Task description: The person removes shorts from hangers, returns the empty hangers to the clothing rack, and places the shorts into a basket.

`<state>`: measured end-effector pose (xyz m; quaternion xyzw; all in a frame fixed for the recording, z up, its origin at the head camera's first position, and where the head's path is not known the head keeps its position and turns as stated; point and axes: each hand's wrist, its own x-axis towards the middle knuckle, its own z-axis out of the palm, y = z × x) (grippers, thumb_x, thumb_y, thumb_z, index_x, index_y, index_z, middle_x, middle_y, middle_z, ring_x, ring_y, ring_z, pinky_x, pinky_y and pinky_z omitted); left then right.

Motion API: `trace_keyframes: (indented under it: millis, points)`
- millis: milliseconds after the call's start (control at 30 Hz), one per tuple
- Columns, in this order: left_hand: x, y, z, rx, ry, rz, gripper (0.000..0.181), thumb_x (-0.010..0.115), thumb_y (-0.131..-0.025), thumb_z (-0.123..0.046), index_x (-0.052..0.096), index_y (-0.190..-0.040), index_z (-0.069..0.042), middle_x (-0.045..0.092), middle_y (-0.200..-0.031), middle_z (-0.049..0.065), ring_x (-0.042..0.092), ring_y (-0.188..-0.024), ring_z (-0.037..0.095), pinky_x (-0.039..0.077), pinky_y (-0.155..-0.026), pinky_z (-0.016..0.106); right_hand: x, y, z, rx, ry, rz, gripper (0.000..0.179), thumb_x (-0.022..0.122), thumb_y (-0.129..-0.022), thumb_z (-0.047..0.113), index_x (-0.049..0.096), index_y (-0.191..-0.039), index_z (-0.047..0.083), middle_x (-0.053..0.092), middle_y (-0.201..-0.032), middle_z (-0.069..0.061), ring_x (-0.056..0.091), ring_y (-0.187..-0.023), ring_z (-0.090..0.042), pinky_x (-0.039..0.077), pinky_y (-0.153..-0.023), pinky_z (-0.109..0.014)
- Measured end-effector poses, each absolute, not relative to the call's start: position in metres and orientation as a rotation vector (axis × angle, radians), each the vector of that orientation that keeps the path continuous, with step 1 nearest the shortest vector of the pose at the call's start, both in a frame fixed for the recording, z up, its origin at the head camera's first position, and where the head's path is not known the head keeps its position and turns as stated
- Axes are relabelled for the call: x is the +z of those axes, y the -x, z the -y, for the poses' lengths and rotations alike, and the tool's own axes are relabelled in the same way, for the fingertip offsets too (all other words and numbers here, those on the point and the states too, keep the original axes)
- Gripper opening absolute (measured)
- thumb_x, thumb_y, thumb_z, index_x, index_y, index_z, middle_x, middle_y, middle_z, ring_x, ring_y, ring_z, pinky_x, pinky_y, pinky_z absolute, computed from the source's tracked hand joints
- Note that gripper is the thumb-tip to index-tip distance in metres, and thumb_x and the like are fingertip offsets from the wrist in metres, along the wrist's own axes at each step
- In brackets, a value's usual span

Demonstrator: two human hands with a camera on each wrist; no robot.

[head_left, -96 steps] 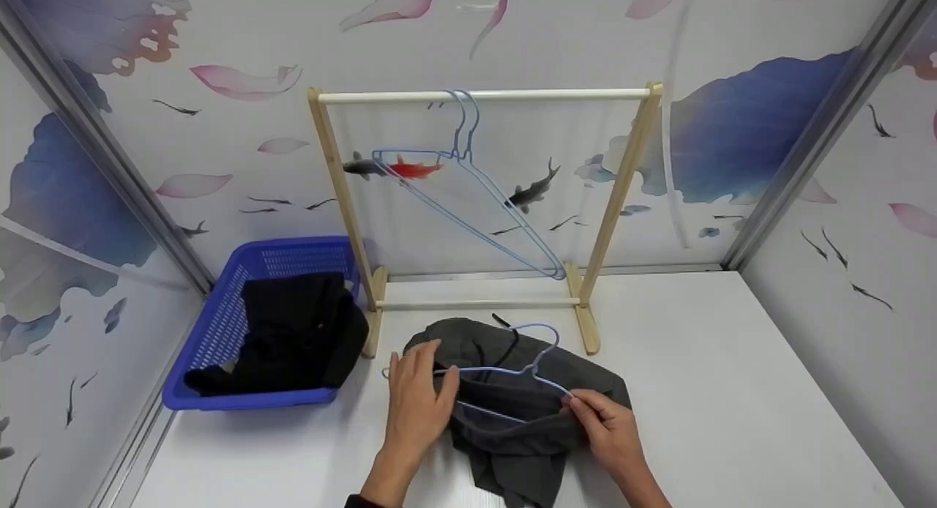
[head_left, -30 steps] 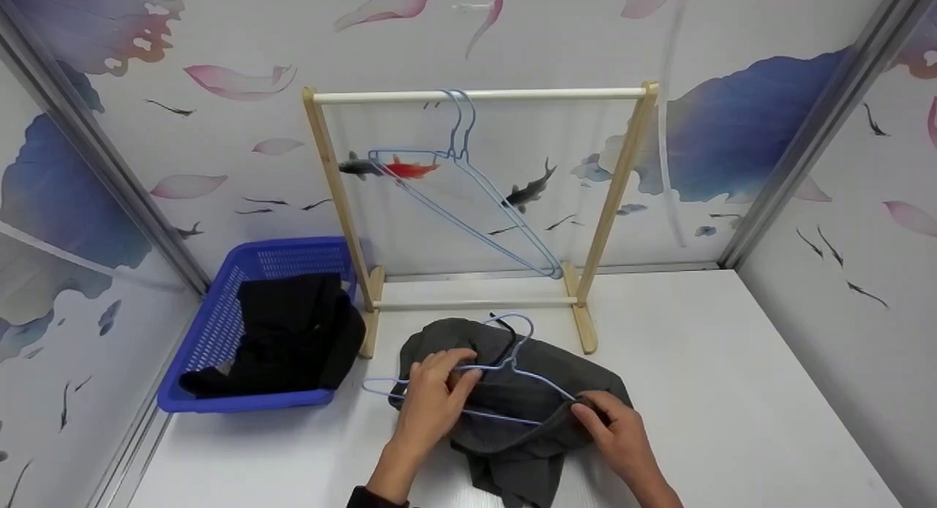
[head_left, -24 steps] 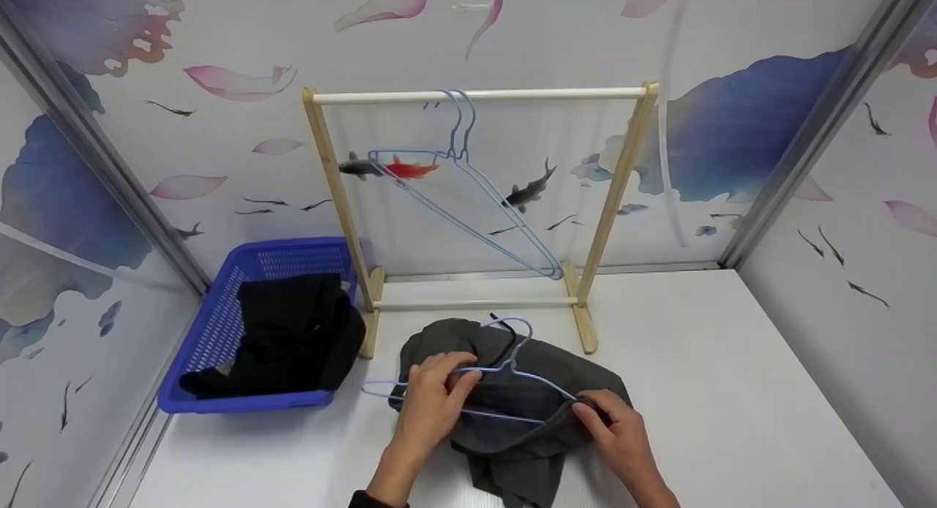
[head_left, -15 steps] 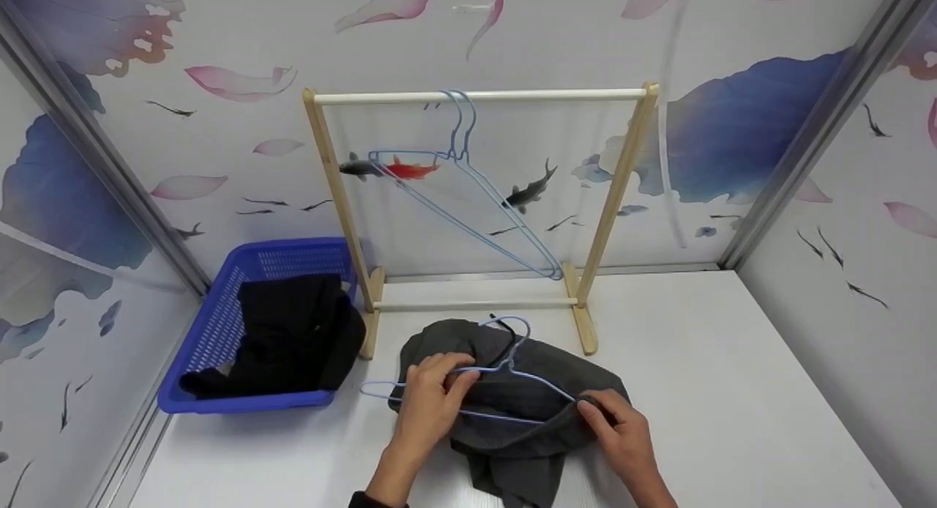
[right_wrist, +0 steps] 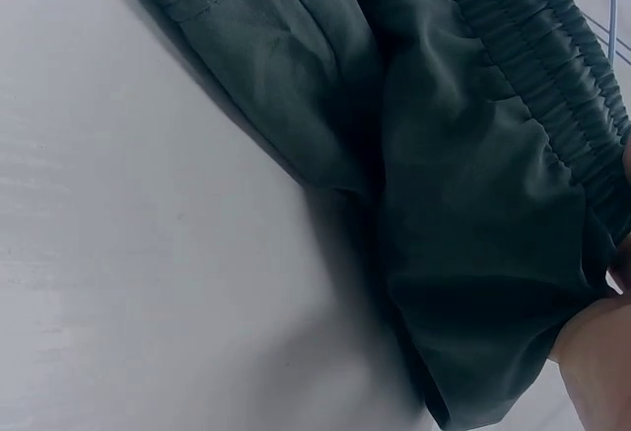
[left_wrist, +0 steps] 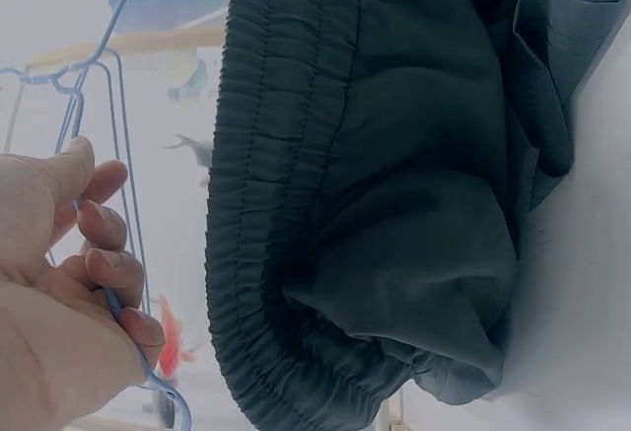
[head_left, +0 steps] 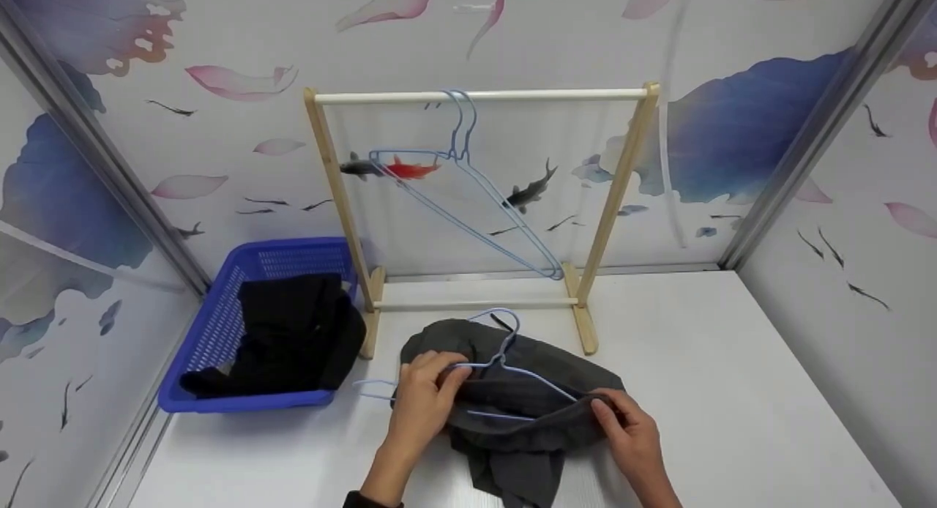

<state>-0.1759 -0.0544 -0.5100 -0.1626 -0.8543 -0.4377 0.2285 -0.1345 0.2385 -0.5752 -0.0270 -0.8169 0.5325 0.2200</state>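
Note:
Dark grey shorts point(head_left: 523, 435) with a gathered elastic waistband point(left_wrist: 281, 155) and a black drawstring lie bunched on the white table. A thin blue-violet clothes hanger point(head_left: 501, 358) slants across the waist opening, its hook toward the rack. Its left end sticks out past the cloth; its right end runs under the waistband edge, hidden. My left hand point(head_left: 424, 398) grips the hanger's left arm, fingers curled round the wire in the left wrist view. With thumb and fingers, my right hand point(head_left: 631, 431) pinches the waistband at the right side. The right wrist view shows mostly cloth point(right_wrist: 473, 204).
Behind the shorts stands a wooden rack point(head_left: 615, 193) with a white rail, where two blue hangers point(head_left: 512, 208) hang. To the left, a blue plastic basket point(head_left: 198, 347) holds black clothing point(head_left: 293, 332). Patterned panels enclose the table point(head_left: 739, 391) at the back and sides.
The hanger has shifted left, so more of its left end shows beyond the shorts. My right hand has drawn the waistband edge right, over the hanger's right arm. My left hand stays on the hanger.

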Motion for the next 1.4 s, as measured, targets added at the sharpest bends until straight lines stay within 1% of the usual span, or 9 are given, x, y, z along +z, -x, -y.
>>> trace_keyframes:
  millis: [100, 200, 367, 533, 733, 1100, 1300, 1400]
  points:
    - [-0.511, 0.176, 0.055, -1.214, 0.439, 2.336, 0.007, 0.077, -0.093, -0.025, 0.079, -0.094, -0.019, 0.065, -0.078, -0.009, 0.055, -0.073, 0.008, 0.034, -0.071, 0.029, -0.576, 0.134, -0.242, 1.559, 0.125, 2.280, 0.013, 0.067, -0.099, 0.004, 0.075, -0.110, 0.003, 0.074, -0.101, -0.002, 0.059, -0.085, -0.004, 0.045, -0.076, -0.015]
    - [-0.511, 0.176, 0.055, -1.219, 0.433, 2.323, 0.007, 0.077, -0.092, -0.026, 0.079, -0.094, -0.019, 0.064, -0.077, -0.010, 0.055, -0.074, 0.008, 0.033, -0.073, 0.030, -0.575, 0.134, -0.245, 1.670, 0.191, 2.298, 0.018, 0.064, -0.103, 0.012, 0.072, -0.116, 0.002, 0.072, -0.105, -0.003, 0.059, -0.089, -0.006, 0.046, -0.078, -0.016]
    - [-0.510, 0.176, 0.056, -1.211, 0.422, 2.301, 0.005, 0.078, -0.090, -0.021, 0.079, -0.092, -0.017, 0.063, -0.076, -0.008, 0.055, -0.074, 0.010, 0.033, -0.075, 0.032, -0.574, 0.135, -0.250, 1.844, 0.284, 2.299, 0.025, 0.058, -0.107, 0.018, 0.066, -0.122, -0.001, 0.068, -0.107, -0.002, 0.057, -0.095, -0.007, 0.045, -0.083, -0.017]
    - [-0.509, 0.176, 0.056, -1.194, 0.420, 2.276, 0.005, 0.081, -0.087, -0.015, 0.080, -0.092, -0.016, 0.063, -0.076, -0.008, 0.055, -0.074, 0.010, 0.032, -0.073, 0.031, -0.576, 0.134, -0.253, 1.960, 0.303, 2.252, 0.029, 0.053, -0.109, 0.018, 0.062, -0.125, -0.005, 0.065, -0.107, -0.001, 0.057, -0.097, -0.007, 0.048, -0.084, -0.018]
    - [-0.509, 0.175, 0.058, -1.163, 0.425, 2.255, 0.004, 0.080, -0.087, -0.016, 0.079, -0.091, -0.017, 0.060, -0.073, -0.008, 0.052, -0.071, 0.009, 0.031, -0.072, 0.030, -0.578, 0.133, -0.254, 1.973, 0.276, 2.242, 0.031, 0.049, -0.111, 0.018, 0.058, -0.126, -0.007, 0.064, -0.109, 0.001, 0.057, -0.099, -0.007, 0.047, -0.086, -0.018]
    - [-0.509, 0.177, 0.064, -1.169, 0.422, 2.235, 0.005, 0.081, -0.087, -0.013, 0.079, -0.091, -0.016, 0.059, -0.072, -0.007, 0.053, -0.068, 0.010, 0.032, -0.073, 0.031, -0.583, 0.134, -0.256, 1.986, 0.233, 2.209, 0.027, 0.047, -0.110, 0.011, 0.058, -0.126, -0.008, 0.065, -0.113, 0.004, 0.056, -0.104, -0.005, 0.045, -0.089, -0.016]
    - [-0.506, 0.178, 0.066, -1.161, 0.425, 2.220, 0.006, 0.080, -0.087, -0.012, 0.080, -0.091, -0.016, 0.062, -0.073, -0.006, 0.055, -0.069, 0.012, 0.030, -0.071, 0.031, -0.584, 0.135, -0.257, 2.020, 0.235, 2.190, 0.028, 0.046, -0.111, 0.011, 0.056, -0.128, -0.009, 0.062, -0.114, -0.001, 0.055, -0.099, -0.009, 0.047, -0.083, -0.019]
    - [-0.503, 0.179, 0.068, -1.155, 0.416, 2.227, 0.004, 0.080, -0.088, -0.013, 0.080, -0.091, -0.016, 0.062, -0.073, -0.006, 0.055, -0.070, 0.012, 0.030, -0.071, 0.031, -0.584, 0.135, -0.258, 2.030, 0.249, 2.185, 0.029, 0.046, -0.111, 0.013, 0.055, -0.129, -0.009, 0.062, -0.116, 0.000, 0.055, -0.101, -0.008, 0.048, -0.085, -0.019]
